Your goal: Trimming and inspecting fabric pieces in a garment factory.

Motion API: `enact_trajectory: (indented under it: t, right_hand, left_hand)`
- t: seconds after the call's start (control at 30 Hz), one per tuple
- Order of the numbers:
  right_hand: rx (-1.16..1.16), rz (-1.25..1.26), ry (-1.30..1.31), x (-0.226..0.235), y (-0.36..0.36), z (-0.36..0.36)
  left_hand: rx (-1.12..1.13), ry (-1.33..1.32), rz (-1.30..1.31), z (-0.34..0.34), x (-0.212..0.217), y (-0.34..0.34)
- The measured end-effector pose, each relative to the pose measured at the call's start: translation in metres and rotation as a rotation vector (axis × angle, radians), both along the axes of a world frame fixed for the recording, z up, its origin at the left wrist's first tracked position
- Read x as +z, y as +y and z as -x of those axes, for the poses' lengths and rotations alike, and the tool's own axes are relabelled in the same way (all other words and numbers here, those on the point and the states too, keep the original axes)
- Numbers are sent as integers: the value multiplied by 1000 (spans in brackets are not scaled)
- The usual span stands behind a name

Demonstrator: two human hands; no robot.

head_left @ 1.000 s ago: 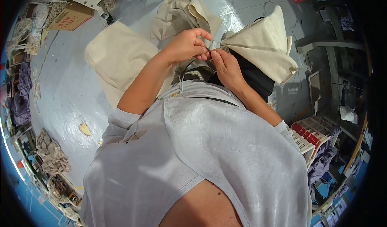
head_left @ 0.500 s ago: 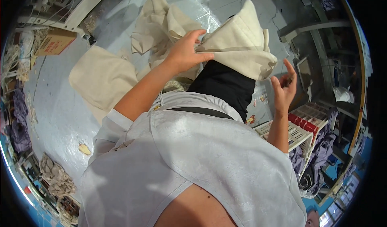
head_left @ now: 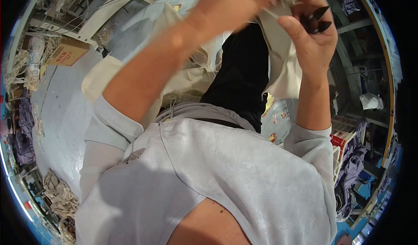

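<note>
Both my hands are raised at the top of the view, close together. My left hand (head_left: 233, 3), blurred by motion, grips the upper edge of a piece of cream cloth (head_left: 283, 55). The cloth hangs down beside my black-clad leg (head_left: 244, 62). In my right hand (head_left: 315, 49) are small dark thread snips (head_left: 321, 20), their two pointed blades apart and sticking out past the fingers. Its fingertips are near the gathered cloth edge; whether they also pinch it I cannot tell. More cream cloth (head_left: 191, 77) lies in folds over my lap and left side.
A cardboard box (head_left: 67, 52) stands at the left by a pale metal frame (head_left: 93, 20). Purple cloth (head_left: 350, 162) is heaped beside a plastic crate (head_left: 344, 134) at the right. Crumpled beige cloth (head_left: 61, 195) lies at lower left on the grey floor (head_left: 56, 118).
Both hands have risen, and the left has moved right toward the other hand. The cream cloth has been lifted from across my leg and now hangs down. The snips' blades now show clearly.
</note>
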State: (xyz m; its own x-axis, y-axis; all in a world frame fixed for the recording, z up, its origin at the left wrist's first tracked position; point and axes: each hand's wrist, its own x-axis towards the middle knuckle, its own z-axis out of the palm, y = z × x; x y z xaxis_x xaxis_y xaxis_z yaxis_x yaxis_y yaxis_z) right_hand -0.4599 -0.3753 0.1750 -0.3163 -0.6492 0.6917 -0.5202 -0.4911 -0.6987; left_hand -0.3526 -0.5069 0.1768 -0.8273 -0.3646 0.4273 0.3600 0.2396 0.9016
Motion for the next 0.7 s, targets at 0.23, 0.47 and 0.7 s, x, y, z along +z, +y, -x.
enact_trajectory:
  t: [0.23,0.47,0.7]
  right_hand:
    - [-312,-104,364,-48,33,-22]
    - [-308,-214,-3,-75,11,-86]
    - [-81,-38,-157,-57,-59,-176]
  left_hand:
    - [239,185,-82,-67,47,-64]
    - [592,181,223,-107,52,-89]
    - [969,157,591,-103,84,-81]
